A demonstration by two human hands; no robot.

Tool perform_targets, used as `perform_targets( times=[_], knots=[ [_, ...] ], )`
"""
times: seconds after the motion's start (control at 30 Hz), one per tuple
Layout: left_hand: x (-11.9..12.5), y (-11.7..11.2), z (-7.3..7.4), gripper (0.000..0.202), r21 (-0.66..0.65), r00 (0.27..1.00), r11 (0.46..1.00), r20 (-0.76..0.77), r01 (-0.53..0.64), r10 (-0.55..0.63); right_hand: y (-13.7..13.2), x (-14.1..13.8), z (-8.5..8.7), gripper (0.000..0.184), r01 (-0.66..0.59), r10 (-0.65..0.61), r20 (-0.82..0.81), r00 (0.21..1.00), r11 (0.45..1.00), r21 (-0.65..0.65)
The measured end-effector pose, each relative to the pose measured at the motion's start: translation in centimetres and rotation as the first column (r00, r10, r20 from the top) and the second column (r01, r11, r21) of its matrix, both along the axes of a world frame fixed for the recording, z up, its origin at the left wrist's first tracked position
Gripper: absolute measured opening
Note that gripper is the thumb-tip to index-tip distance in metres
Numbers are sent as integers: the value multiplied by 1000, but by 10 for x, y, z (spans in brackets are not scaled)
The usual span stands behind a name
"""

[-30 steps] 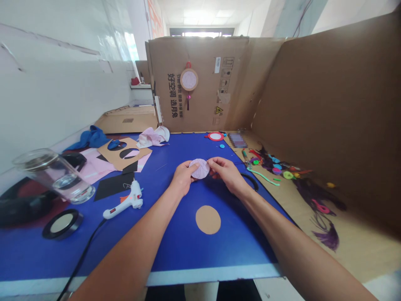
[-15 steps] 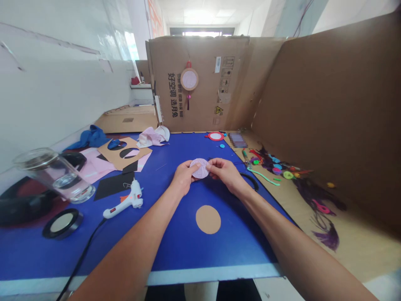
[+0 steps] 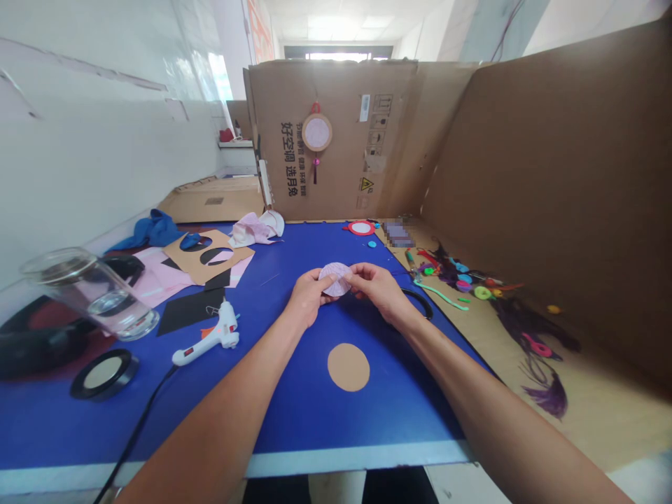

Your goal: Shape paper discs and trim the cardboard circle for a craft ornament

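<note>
Both of my hands pinch a small round pink patterned disc [image 3: 334, 277] above the middle of the blue table [image 3: 294, 413]. My left hand [image 3: 306, 297] grips its left edge with thumb and fingers closed. My right hand [image 3: 376, 287] grips its right edge the same way. A tan cardboard circle [image 3: 348, 367] lies flat on the table, nearer to me than my hands. A black ring [image 3: 420, 301] lies just right of my right wrist.
A white glue gun [image 3: 208, 337] with a black cord lies left of centre. Further left stand a glass jar [image 3: 92, 292] and a black tape roll [image 3: 103, 374]. Cardboard and pink scraps [image 3: 206, 257] sit at the back left. Coloured beads and purple feathers [image 3: 488, 290] litter the right. Cardboard walls [image 3: 546, 175] enclose the back and right.
The pink disc has been tilted slightly and my right fingers have shifted a little along its edge. Nothing else has moved.
</note>
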State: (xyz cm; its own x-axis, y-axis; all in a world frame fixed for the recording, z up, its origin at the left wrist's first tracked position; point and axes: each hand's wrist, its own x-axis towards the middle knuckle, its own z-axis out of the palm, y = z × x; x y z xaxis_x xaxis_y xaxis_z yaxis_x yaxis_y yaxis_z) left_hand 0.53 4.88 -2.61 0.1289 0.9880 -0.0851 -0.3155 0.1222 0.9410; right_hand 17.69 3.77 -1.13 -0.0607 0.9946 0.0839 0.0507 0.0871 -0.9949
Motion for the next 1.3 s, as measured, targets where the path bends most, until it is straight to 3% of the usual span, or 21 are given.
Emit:
perform_targets(
  times=[0.27, 0.53, 0.9, 1.17, 1.3],
  knots=[
    [1, 0, -1, 31, -27, 1000, 1000, 2, 11, -11, 3, 0, -3, 30, 30, -31, 30, 999, 999, 33],
    [0, 0, -1, 36, -1, 999, 1000, -36, -7, 7, 1, -1, -1, 31, 27, -28, 14, 1000, 998, 50],
    [1, 1, -3, 44, 9, 1000, 1000, 24, 6, -7, 1, 0, -1, 28, -26, 24, 52, 998, 999, 37],
    [0, 0, -1, 41, 20, 1000, 999, -4, -26, 26, 0, 0, -1, 37, 35, -37, 35, 999, 998, 51],
    [0, 2, -3, 40, 8, 999, 999, 14, -43, 43, 0, -1, -2, 35, -28, 26, 68, 997, 999, 27]
  ],
)
